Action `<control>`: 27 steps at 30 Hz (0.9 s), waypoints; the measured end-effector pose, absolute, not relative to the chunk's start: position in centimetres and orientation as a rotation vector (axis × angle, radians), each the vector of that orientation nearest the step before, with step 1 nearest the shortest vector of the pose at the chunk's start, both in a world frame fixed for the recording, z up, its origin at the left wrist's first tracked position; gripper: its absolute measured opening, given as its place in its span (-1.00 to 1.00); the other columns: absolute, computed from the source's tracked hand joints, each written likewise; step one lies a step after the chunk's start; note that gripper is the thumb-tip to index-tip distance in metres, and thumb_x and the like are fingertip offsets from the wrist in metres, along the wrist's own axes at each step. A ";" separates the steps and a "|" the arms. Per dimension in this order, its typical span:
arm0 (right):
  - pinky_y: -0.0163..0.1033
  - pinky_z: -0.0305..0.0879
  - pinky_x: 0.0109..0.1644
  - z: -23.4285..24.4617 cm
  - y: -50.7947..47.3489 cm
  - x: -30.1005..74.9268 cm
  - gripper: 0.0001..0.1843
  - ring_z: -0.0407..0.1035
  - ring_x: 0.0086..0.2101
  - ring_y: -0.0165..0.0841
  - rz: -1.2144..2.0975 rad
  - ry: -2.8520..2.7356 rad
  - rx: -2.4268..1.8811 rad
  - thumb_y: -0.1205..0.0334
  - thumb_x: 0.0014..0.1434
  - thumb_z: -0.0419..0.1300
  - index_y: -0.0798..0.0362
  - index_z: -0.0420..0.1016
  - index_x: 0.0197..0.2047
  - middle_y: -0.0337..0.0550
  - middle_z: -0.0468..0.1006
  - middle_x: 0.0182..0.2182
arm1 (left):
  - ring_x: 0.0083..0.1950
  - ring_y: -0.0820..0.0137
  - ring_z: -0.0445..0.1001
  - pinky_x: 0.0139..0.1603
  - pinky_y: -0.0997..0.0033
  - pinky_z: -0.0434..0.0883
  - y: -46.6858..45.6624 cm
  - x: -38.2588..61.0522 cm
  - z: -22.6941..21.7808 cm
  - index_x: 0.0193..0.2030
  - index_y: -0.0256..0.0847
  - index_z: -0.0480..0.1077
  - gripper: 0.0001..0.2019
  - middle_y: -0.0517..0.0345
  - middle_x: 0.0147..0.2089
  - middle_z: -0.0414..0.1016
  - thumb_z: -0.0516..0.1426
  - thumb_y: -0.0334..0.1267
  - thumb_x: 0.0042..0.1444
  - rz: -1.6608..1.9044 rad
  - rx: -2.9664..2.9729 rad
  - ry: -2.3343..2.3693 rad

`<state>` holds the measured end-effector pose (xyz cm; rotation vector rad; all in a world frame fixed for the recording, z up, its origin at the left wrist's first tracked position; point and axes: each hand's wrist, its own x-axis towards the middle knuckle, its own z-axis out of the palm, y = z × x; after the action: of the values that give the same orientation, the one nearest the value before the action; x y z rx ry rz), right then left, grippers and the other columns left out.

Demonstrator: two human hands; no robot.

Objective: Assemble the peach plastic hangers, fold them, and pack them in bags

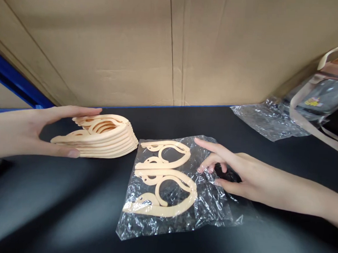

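A stack of beige folding clothes hangers [108,140] lies on the black table at the left. My left hand [45,130] is closed around its left end, thumb along the near side and fingers along the far side. Right of the stack, a clear plastic bag [210,205] lies flat with folded beige hangers [192,189] inside, one nearer and one farther. Over the bag's right part is my right hand [235,168], its fingers apart and holding nothing. The index fingertip rests at the bag's far edge; whether the other fingertips touch the film, I cannot tell.
Behind the black tabletop [74,220] stands a cardboard wall [118,54]. At the far right are a transparent bottle [328,94] with a beige strap and another crumpled plastic bag [275,121]. A blue frame bar [17,81] runs along the left.
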<state>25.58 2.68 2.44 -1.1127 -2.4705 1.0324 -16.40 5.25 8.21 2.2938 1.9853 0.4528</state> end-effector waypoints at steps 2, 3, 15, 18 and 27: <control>-0.14 0.35 0.02 1.9 2.7 25.2 -0.12 0.37 -0.12 -0.32 1.069 -2.435 -1.107 0.30 0.23 0.13 -0.28 -0.26 0.46 -0.23 0.51 0.03 | 0.19 -0.01 0.41 0.33 -0.10 0.18 5.3 -16.2 8.4 0.27 0.03 0.26 0.04 0.28 0.16 0.49 0.04 0.61 -0.29 0.322 2.324 1.961; -0.13 0.35 0.02 1.6 2.7 25.1 -0.09 0.36 -0.11 -0.31 1.092 -2.414 -1.097 0.24 0.22 0.18 -0.27 -0.27 0.46 -0.22 0.50 0.05 | 0.19 0.00 0.41 0.33 -0.07 0.19 5.4 -16.2 8.5 0.29 0.03 0.23 0.05 0.26 0.16 0.48 0.02 0.62 -0.29 0.278 2.328 1.952; -0.01 0.36 0.06 0.1 1.4 23.5 0.01 0.38 -0.02 -0.19 0.730 -2.501 -0.965 0.04 0.11 0.35 -0.26 -0.20 0.44 -0.20 0.50 0.03 | 0.18 -0.01 0.42 0.32 -0.09 0.19 6.3 -16.3 9.0 0.28 0.04 0.24 0.08 0.24 0.14 0.50 0.01 0.64 -0.35 0.187 2.264 2.011; -0.01 0.33 0.11 0.0 1.4 23.4 -0.10 0.36 0.05 -0.21 0.719 -2.530 -0.899 0.16 0.22 0.26 -0.23 -0.20 0.44 -0.20 0.50 0.06 | 0.20 0.00 0.40 0.31 -0.09 0.19 6.2 -16.4 9.1 0.28 0.07 0.23 0.06 0.24 0.16 0.48 0.03 0.63 -0.33 0.192 2.275 1.996; -0.04 0.35 0.13 -0.2 1.7 23.1 -0.28 0.37 0.10 -0.24 0.737 -2.490 -0.845 0.23 0.33 0.13 -0.17 -0.12 0.43 -0.18 0.54 0.07 | 0.18 -0.05 0.41 0.30 -0.17 0.18 6.2 -16.6 9.0 0.23 0.07 0.30 0.05 0.29 0.10 0.51 0.08 0.62 -0.39 0.274 2.286 2.019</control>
<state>23.10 1.68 -0.20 -0.8455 -2.4895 0.7368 -16.62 6.19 8.96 2.2857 2.0191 0.2736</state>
